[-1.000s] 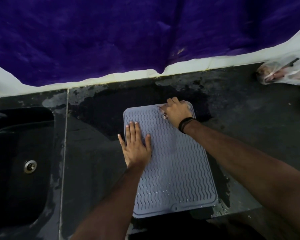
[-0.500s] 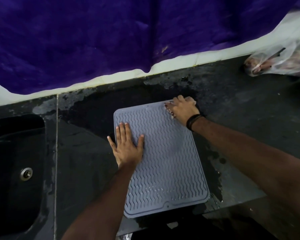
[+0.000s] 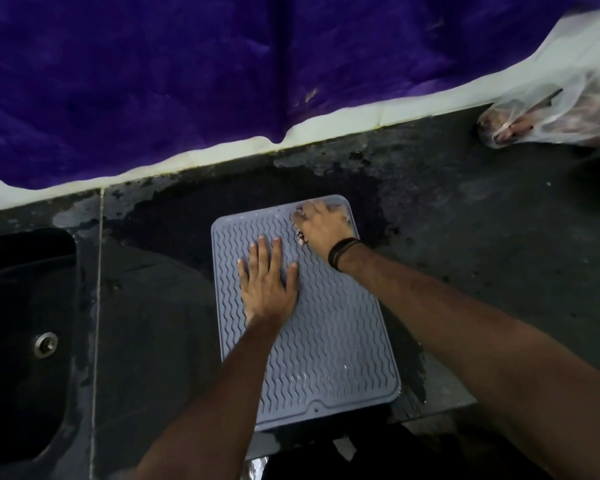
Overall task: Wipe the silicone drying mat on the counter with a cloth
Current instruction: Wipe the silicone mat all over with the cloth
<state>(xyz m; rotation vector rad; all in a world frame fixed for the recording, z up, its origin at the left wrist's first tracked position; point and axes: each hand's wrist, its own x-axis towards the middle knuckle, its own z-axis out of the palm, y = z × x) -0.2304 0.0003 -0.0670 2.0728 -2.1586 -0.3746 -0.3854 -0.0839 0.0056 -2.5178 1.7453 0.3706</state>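
Flat-fingered, left hand (image 3: 269,289) presses the mat (image 3: 329,344) — right hand (image 3: 324,226) grips a cloth (image 3: 300,237) at its far corner

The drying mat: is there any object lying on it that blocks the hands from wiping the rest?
Nothing visible does. Only the left hand, pressed flat, and the right hand with the cloth at the far right corner are on the drying mat.

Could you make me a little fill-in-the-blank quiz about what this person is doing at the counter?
1. The left hand lies flat on the grey ____.
2. The right hand works at the mat's far ____ corner.
3. A dark band is worn on the ____ wrist.
4. The drain sits in the sink, to the ____ of the mat.

Missing words: mat; right; right; left
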